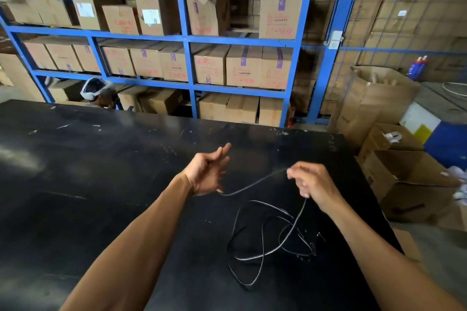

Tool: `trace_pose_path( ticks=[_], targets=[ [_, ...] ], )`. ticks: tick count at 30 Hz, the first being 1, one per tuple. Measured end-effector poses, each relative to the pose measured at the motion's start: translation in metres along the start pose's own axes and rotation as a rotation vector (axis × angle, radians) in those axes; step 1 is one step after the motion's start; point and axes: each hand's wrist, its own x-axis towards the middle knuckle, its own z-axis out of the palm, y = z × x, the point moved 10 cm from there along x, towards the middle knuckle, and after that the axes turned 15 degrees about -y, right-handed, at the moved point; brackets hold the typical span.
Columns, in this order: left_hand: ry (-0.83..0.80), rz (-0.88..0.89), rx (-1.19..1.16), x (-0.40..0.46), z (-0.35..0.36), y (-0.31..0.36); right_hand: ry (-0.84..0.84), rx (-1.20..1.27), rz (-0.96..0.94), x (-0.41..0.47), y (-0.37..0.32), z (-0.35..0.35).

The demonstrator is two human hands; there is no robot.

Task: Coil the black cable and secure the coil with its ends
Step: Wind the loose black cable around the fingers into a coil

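A thin black cable (262,247) lies in loose tangled loops on the black table (101,184), in front of me and slightly right. One strand rises from the loops into my right hand (312,182), which is closed on it. From there the cable runs left and down to my left hand (209,174). The left hand is held palm up with fingers spread; the cable reaches its lower edge, and the contact there is hidden from view.
Blue steel shelving (187,40) packed with cardboard boxes stands beyond the table's far edge. A person wearing a headset (97,91) is low behind the table. Open cardboard boxes (404,179) sit on the floor to the right, close to the table's right edge.
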Motion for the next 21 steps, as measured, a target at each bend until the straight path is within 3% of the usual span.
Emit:
trace_pose_path(
  ticks=[4,9,12,17,21],
  targets=[
    [-0.227,-0.254,0.140,0.006,0.051,-0.040,0.069,-0.214,-0.035,0.024,-0.049,-0.019],
    [-0.491,-0.361,0.253,0.003,0.108,-0.043,0.196,-0.483,-0.054,0.047,-0.073,-0.030],
    [-0.571,-0.244,0.254,0.001,0.128,-0.020,0.250,-0.426,-0.070,0.045,-0.062,-0.041],
    [-0.748,0.121,0.071,-0.009,0.168,0.052,0.117,-0.187,0.001,0.037,-0.003,-0.015],
    [-0.630,0.382,-0.009,-0.004,0.157,0.121,0.015,-0.153,0.008,0.019,0.029,0.032]
  ],
)
